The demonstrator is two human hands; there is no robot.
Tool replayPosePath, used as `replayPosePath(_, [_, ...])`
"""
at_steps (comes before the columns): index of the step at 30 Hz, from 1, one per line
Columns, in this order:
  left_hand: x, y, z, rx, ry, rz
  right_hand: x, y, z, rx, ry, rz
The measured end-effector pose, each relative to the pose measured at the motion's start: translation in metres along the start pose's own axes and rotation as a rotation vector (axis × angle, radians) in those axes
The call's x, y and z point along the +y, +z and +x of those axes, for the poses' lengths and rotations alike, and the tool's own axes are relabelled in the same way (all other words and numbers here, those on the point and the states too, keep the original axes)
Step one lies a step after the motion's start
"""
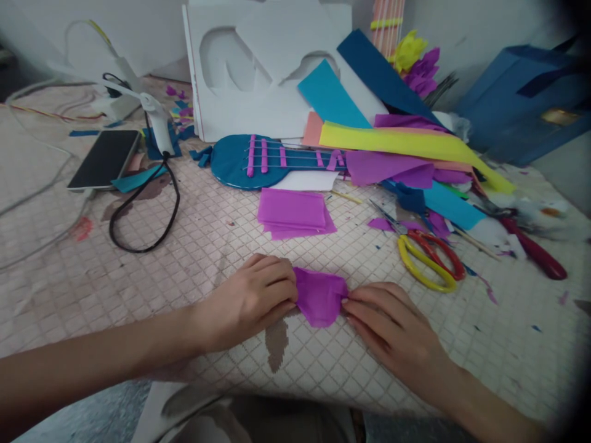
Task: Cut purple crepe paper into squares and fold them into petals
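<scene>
Between my two hands is a small piece of purple crepe paper [321, 298], held near the table's front edge. My left hand [252, 301] pinches its left side with bent fingers. On the right side, my right hand [392, 323] grips the paper's edge between thumb and fingertips. The piece looks slightly folded along its top and right edge. Just beyond it lies a small stack of purple paper rectangles [293, 209]. Farther back rests a blue guitar-shaped craft [249, 163] with purple bands and thin strings.
Scissors [429, 258] with red and yellow handles lie at right, near red-handled pliers [535, 246]. Coloured paper strips [397, 138] pile up behind them. A phone [108, 160] and a black cord loop [145, 246] are at left. A white cut-out board [268, 74] and blue bag [521, 104] stand behind.
</scene>
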State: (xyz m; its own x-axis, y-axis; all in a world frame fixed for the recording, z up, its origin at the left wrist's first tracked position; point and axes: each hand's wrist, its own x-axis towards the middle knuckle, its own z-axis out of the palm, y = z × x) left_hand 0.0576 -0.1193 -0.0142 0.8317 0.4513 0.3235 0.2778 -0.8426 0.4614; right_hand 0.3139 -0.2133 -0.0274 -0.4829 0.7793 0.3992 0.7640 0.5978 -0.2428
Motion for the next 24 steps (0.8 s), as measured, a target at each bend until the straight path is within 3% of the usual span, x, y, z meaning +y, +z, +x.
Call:
replayPosePath(5, [0.001, -0.002, -0.004, -0.029, 0.056, 0.061, 0.0, 0.0, 0.001, 0.041, 0.011, 0.021])
replayPosePath(13, [0.006, -0.006, -0.007, -0.101, 0.124, 0.163, 0.006, -0.004, 0.005, -0.075, -0.117, -0.05])
replayPosePath(19, [0.005, -0.002, -0.006, -0.022, 0.096, 0.128, 0.004, -0.004, -0.007, 0.006, -0.11, -0.001])
replayPosePath(24, [0.004, -0.001, -0.006, 0.004, 0.11, 0.132, 0.001, -0.004, -0.003, -0.052, -0.128, 0.018])
